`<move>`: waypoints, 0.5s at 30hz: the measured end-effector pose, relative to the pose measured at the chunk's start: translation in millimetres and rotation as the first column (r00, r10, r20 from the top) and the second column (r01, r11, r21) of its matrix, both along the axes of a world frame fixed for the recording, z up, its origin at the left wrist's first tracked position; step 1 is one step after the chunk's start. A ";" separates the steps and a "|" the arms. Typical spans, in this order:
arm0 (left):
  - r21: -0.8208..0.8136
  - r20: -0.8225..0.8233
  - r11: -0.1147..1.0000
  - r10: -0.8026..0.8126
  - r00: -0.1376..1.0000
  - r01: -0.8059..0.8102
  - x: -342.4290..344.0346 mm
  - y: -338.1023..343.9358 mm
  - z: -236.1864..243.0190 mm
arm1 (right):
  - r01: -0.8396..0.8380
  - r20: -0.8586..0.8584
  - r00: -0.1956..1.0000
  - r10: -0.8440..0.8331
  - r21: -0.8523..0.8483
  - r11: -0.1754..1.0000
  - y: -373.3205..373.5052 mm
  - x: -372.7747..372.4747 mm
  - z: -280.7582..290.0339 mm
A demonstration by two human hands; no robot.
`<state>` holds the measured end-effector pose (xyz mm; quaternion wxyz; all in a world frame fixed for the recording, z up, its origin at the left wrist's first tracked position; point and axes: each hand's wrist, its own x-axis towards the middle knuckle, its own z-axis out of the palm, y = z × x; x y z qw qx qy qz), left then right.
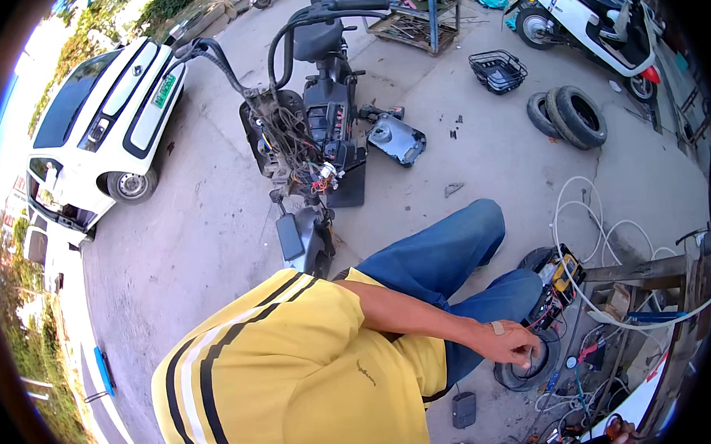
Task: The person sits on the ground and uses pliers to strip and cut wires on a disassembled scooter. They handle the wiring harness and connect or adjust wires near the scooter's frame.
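Note:
My left hand (510,344) reaches across to the right, above a round black tyre-like ring (529,373) on the ground. Its fingers are loosely bent and apart, with nothing visible in them. Past that hand lies a yellow-and-black device (564,273) with thin red wires running from it. At the lower right edge my right hand (625,434) is only partly in view. It is closed around an orange-handled tool (613,427) whose working end is hidden. My knees in blue jeans (444,250) are bent beside these things.
A stripped electric scooter (331,112) with exposed wiring stands ahead, a grey panel (398,139) beside it. Stacked tyres (577,117), a black wire basket (498,71) and a white scooter (581,22) are farther right. Coiled white hose (558,221) loops near a wooden bench (639,271). A white car (101,114) is left.

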<state>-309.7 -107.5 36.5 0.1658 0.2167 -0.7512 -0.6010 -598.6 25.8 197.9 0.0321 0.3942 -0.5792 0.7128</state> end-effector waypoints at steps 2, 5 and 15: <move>-0.065 -0.121 0.977 0.194 0.974 -0.203 42.3 -8.5 21.9 | -0.138 0.027 0.990 0.135 0.198 0.970 -61.2 31.4 -60.6; -0.111 -0.198 0.870 0.454 0.869 -0.480 89.7 -5.7 79.2 | -0.500 0.161 0.866 0.474 0.247 0.830 -117.3 101.1 -101.0; 0.062 -0.452 0.495 0.788 0.418 -0.867 146.5 -17.6 104.1 | -0.782 -0.004 0.474 0.881 0.459 0.423 -164.2 267.0 -100.5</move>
